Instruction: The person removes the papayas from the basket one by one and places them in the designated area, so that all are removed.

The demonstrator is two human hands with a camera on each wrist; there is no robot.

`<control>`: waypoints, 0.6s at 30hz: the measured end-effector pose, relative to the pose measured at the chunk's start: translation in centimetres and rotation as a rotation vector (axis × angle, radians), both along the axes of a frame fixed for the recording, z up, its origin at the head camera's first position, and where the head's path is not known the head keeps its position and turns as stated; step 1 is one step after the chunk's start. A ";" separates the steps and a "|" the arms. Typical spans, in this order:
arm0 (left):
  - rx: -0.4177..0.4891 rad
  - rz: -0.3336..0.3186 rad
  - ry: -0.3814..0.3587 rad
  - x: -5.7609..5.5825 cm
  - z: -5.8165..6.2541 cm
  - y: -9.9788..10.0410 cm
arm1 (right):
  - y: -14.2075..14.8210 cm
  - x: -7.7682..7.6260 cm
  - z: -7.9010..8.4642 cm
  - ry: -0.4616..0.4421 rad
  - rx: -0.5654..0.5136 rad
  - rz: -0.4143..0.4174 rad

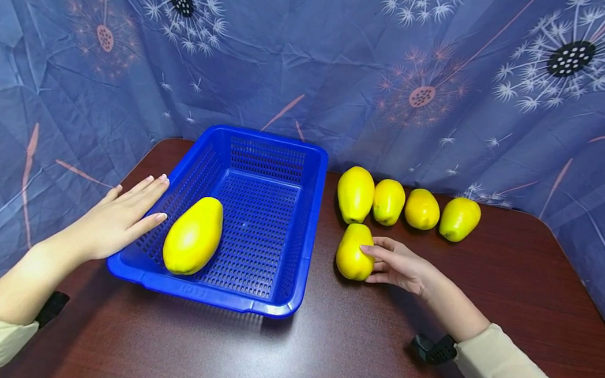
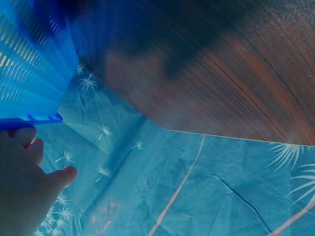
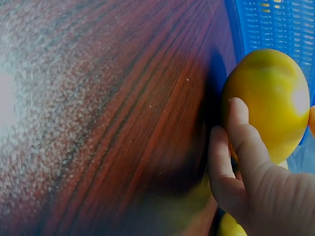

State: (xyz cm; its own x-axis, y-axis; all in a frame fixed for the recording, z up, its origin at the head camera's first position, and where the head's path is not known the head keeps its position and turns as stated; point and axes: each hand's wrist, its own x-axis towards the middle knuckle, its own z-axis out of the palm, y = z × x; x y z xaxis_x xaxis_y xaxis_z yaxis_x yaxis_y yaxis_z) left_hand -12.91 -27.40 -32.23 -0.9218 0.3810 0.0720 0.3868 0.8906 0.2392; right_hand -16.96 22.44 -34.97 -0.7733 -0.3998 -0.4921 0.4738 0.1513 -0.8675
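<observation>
My right hand (image 1: pixel 399 265) holds a yellow papaya (image 1: pixel 354 253) from its right side, thumb on top and fingers along the side. In the right wrist view, fingers (image 3: pixel 246 142) lie against this papaya (image 3: pixel 270 98) just above or on the table. My left hand (image 1: pixel 118 221) rests with straight fingers on the left rim of a blue plastic basket (image 1: pixel 312 236). A larger yellow papaya (image 1: pixel 194 237) lies inside the basket, toward its left front. In the left wrist view, the left hand (image 2: pixel 27 182) touches the basket's rim (image 2: pixel 34 120).
Behind the held papaya, several yellow fruits stand in a row, from a tall papaya (image 1: pixel 356 193) to one at the right (image 1: pixel 459 219). The dark wooden table (image 1: pixel 210 345) ends at a blue dandelion-patterned curtain (image 1: pixel 288 78) at the back and sides.
</observation>
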 end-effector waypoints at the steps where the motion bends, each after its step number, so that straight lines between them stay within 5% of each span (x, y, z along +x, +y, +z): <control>1: 0.001 0.001 0.001 0.0 0.0 0.0 | 0.0 0.0 0.0 0.000 0.000 0.000; 18: 0.007 0.000 -0.003 0.0 0.1 0.0 | 0.2 0.2 0.0 0.022 0.020 0.020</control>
State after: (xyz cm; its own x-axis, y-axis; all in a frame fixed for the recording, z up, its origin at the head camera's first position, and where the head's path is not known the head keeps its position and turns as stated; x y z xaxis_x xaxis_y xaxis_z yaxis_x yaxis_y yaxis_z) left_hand -12.88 -27.38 -32.16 -0.9221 0.3803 0.0718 0.3858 0.8890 0.2466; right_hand -16.79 22.64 -34.95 -0.7761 -0.4053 -0.4832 0.4514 0.1781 -0.8744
